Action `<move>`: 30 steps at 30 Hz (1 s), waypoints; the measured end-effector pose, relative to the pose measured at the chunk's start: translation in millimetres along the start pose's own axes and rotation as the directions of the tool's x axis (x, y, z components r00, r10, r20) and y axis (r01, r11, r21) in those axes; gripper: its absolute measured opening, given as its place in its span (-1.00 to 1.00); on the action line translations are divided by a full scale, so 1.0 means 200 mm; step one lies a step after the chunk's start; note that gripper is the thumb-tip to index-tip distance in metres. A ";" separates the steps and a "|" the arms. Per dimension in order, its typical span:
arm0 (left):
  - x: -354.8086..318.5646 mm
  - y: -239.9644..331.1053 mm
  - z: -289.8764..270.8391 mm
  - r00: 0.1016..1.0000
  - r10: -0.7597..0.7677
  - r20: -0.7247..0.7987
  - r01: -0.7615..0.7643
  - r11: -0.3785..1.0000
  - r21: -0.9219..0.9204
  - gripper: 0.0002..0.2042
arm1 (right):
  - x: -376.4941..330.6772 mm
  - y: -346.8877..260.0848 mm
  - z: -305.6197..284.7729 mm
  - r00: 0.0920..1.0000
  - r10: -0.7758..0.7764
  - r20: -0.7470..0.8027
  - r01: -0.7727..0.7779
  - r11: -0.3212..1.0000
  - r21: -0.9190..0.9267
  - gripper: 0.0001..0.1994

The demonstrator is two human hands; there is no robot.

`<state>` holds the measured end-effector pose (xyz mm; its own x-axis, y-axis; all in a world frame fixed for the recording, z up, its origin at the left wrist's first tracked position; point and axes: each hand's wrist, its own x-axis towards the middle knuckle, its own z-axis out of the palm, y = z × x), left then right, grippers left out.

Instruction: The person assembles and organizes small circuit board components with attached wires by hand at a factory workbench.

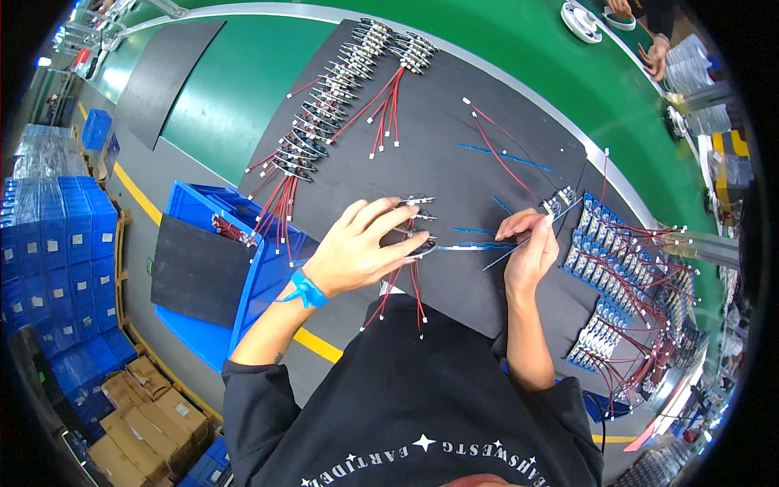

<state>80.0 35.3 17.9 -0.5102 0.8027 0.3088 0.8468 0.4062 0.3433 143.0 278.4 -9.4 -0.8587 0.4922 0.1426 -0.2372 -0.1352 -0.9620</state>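
Note:
My left hand (361, 247), with a blue band at the wrist, reaches over a short row of small circuit boards (419, 200). Its thumb and index finger close on the nearest board, and the other fingers rest along the row. Red wires with white plugs (419, 312) hang below that hand. My right hand (531, 247) is closed, its fingertips pinching a small circuit board (558, 200). A thin blue strip passes by these fingers; whether they grip it too I cannot tell. More blue strips (479, 245) lie between my hands on the black mat (438, 146).
A long row of circuit boards (324, 105) stands at the far left. Blue-edged board panels (608, 252) with red wires are stacked at right. A blue bin (191, 333) stands left, near stacked blue crates (61, 243) and cardboard boxes (154, 414). Another person's hand (654, 57) is at far right.

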 end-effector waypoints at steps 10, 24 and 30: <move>0.10 0.18 -0.06 0.796 -0.536 0.282 0.367 0.057 -0.929 -0.44 | -0.16 -0.24 0.10 0.692 0.115 0.713 -0.384 0.895 0.228 -0.46; 0.06 0.34 -0.07 0.647 -0.679 0.347 0.495 0.028 -0.868 -0.65 | -0.19 -0.27 0.21 0.821 0.229 0.522 -0.026 0.930 -0.367 -0.76; -0.03 0.28 0.12 0.801 -0.404 0.442 0.193 -0.524 -0.829 -0.47 | -0.24 -0.22 0.20 0.714 0.343 0.610 -0.443 0.897 0.015 -0.69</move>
<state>134.4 63.5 12.9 -0.6845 0.6717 -0.2834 -0.6669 -0.4199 0.6156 176.3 227.4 35.8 -0.9719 -0.2193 -0.0858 0.1608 -0.3519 -0.9221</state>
